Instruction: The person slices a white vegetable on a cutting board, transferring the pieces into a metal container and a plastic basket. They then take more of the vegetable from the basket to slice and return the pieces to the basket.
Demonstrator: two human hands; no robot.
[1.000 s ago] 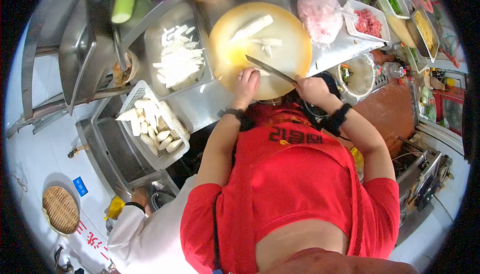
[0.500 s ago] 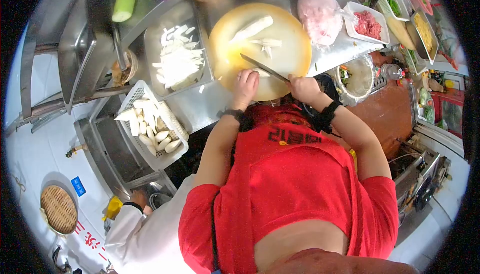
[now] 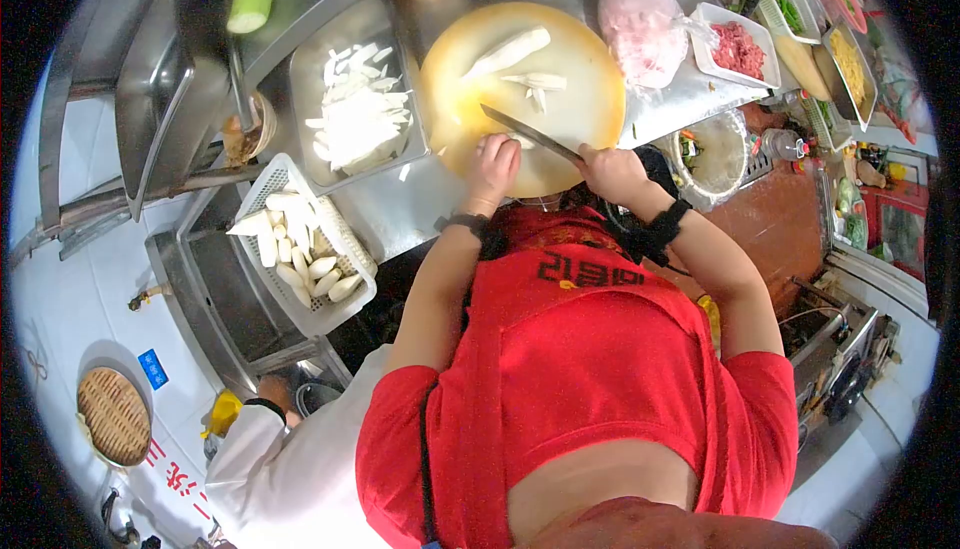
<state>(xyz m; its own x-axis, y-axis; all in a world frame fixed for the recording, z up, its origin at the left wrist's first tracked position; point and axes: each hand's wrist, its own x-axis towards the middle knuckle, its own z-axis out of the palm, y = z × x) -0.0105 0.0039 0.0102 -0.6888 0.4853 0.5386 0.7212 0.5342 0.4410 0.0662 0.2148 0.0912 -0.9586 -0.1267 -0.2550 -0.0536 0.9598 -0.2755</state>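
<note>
My right hand (image 3: 612, 175) is wrapped round the handle of a kitchen knife (image 3: 535, 135), its blade slanting up and left over the round cutting board (image 3: 590, 49). Curled fingers of my left hand (image 3: 492, 171) press on a white vegetable piece (image 3: 523, 144), partly hidden by the hand and blade, at the board's near side. Farther back on the board lie a long peeled white stem (image 3: 508, 53) and several cut pieces (image 3: 538, 83). Left of the board, a metal tray (image 3: 300, 79) holds a heap of white cut strips (image 3: 362, 114).
A white plastic basket (image 3: 352, 311) of whole white stems stands at the sink (image 3: 215, 269). Right of the board are a pink plastic bag (image 3: 643, 34), a tray of minced meat (image 3: 738, 51) and a lined bin (image 3: 715, 164). A co-worker's white sleeve (image 3: 270, 459) is at lower left.
The view has shifted slightly. Both hands stay at nearly the same spot on the board, with the knife still over the white piece.
</note>
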